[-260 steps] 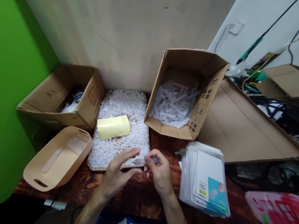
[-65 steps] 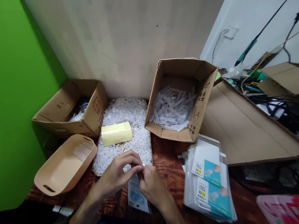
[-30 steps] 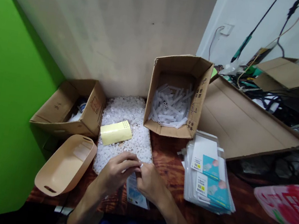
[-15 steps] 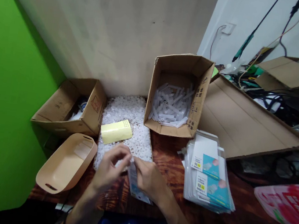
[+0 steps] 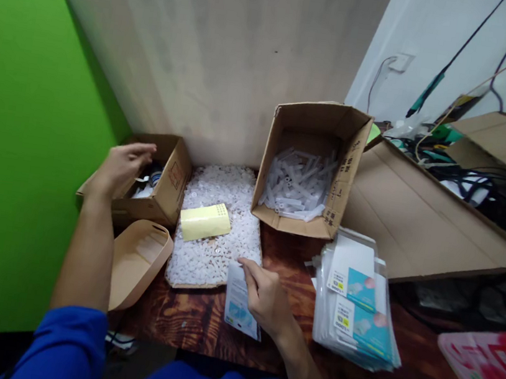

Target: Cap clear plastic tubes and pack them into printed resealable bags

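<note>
Head view: right hand (image 5: 268, 296), nearly closed, pinches a packet (image 5: 239, 307).

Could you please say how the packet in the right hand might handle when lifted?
The packet is probably light, as it looks thin and flat. Its lower end might sag, since the right hand holds it near the top.

Open brown cardboard boxes (image 5: 176, 180), left and centre: 2 | peach oval plastic basket (image 5: 152, 264), lower left: 1 | yellow rectangular paper sheet (image 5: 205, 222), centre: 1 | flat blue-white plastic packet (image 5: 239, 304), lower centre: 1 | translucent plastic tubes (image 5: 299, 183), centre: uncountable
</note>
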`<state>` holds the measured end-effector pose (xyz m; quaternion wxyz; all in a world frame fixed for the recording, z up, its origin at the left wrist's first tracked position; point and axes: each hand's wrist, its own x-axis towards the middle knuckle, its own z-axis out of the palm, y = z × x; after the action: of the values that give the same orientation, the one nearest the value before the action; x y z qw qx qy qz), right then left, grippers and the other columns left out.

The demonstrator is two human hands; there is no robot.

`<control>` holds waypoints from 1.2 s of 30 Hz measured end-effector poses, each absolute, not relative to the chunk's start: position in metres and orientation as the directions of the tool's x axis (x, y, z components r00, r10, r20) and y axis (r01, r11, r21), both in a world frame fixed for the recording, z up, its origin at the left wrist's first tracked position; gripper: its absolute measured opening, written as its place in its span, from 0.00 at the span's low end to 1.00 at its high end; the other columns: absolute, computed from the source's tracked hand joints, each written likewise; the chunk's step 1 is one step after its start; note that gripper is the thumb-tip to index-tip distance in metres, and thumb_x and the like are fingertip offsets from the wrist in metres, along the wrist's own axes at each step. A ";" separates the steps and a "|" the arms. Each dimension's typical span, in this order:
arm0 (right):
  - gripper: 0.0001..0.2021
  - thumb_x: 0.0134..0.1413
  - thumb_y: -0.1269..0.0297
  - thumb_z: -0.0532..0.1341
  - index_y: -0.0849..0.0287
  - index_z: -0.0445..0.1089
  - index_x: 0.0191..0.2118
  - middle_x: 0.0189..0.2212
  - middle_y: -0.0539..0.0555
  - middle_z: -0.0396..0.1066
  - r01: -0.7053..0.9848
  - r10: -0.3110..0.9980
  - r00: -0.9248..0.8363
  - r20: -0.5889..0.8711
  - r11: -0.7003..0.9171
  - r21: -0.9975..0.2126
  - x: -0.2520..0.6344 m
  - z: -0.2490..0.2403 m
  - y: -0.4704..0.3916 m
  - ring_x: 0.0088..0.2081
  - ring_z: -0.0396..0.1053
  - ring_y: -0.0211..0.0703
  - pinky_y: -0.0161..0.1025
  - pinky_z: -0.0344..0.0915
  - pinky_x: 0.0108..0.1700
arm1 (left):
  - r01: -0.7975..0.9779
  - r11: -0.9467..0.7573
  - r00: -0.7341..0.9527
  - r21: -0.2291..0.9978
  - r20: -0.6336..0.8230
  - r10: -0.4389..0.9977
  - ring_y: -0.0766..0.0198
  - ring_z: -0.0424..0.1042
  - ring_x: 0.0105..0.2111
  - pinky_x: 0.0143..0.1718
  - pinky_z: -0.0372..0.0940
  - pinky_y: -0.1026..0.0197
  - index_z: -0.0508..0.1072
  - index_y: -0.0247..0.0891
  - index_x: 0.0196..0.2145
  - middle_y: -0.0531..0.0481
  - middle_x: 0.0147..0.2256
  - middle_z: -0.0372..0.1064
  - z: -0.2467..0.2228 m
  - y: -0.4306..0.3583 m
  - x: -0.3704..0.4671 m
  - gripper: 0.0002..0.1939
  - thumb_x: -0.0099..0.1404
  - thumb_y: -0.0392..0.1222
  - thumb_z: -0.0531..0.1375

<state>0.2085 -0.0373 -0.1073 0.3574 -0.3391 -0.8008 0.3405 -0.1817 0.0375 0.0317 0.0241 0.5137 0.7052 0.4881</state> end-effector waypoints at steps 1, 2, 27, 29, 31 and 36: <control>0.17 0.68 0.69 0.51 0.63 0.74 0.53 0.44 0.62 0.80 0.306 0.795 -0.504 0.338 0.530 -0.791 0.209 -0.108 -0.038 0.43 0.80 0.51 0.42 0.74 0.45 | 0.697 -0.030 -0.480 0.716 0.497 0.723 0.55 0.79 0.36 0.37 0.69 0.54 0.79 0.36 0.36 0.43 0.35 0.79 0.028 0.037 -0.181 0.17 0.58 0.54 0.65; 0.17 0.68 0.69 0.51 0.63 0.74 0.53 0.44 0.62 0.80 0.312 0.805 -0.490 0.335 0.521 -0.795 0.210 -0.109 -0.038 0.44 0.80 0.51 0.42 0.74 0.46 | 0.685 -0.056 -0.492 0.727 0.516 0.701 0.54 0.79 0.39 0.41 0.70 0.53 0.79 0.35 0.40 0.42 0.38 0.79 0.025 0.034 -0.180 0.18 0.60 0.53 0.64; 0.14 0.60 0.53 0.66 0.55 0.77 0.47 0.39 0.55 0.75 -0.090 0.952 -0.260 0.163 0.144 -0.985 0.212 -0.100 -0.041 0.31 0.72 0.40 0.34 0.71 0.30 | 0.124 -0.161 -0.142 0.979 0.178 0.974 0.55 0.78 0.44 0.45 0.73 0.56 0.76 0.39 0.49 0.43 0.45 0.78 -0.098 -0.092 0.036 0.14 0.69 0.47 0.62; 0.10 0.59 0.56 0.66 0.57 0.78 0.38 0.34 0.53 0.75 -0.072 0.950 -0.255 0.181 0.168 -0.983 0.212 -0.099 -0.034 0.29 0.71 0.39 0.34 0.69 0.29 | 0.095 -0.138 -0.148 0.986 0.151 0.977 0.55 0.79 0.43 0.43 0.74 0.56 0.75 0.38 0.48 0.43 0.43 0.78 -0.099 -0.088 0.038 0.15 0.67 0.48 0.63; 0.09 0.59 0.57 0.67 0.57 0.78 0.35 0.31 0.53 0.74 -0.048 0.954 -0.210 0.216 0.210 -0.976 0.213 -0.099 -0.032 0.28 0.71 0.39 0.35 0.68 0.29 | 0.137 -0.183 -0.261 0.973 0.214 0.941 0.55 0.78 0.45 0.47 0.73 0.54 0.75 0.38 0.45 0.44 0.42 0.78 -0.103 -0.084 0.039 0.13 0.65 0.46 0.66; 0.06 0.57 0.60 0.69 0.57 0.78 0.33 0.30 0.53 0.75 0.032 0.947 -0.130 0.295 0.302 -0.953 0.218 -0.107 -0.034 0.30 0.72 0.42 0.38 0.68 0.34 | 0.356 -0.331 -0.407 0.874 0.464 0.787 0.59 0.75 0.42 0.49 0.70 0.53 0.79 0.41 0.34 0.49 0.38 0.75 -0.116 -0.081 0.035 0.02 0.63 0.39 0.68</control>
<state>0.2184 -0.0342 -0.1066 0.5250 -0.3995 -0.6126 0.4354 0.0353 -0.0806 -0.1156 0.1707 0.5170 0.5525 0.6311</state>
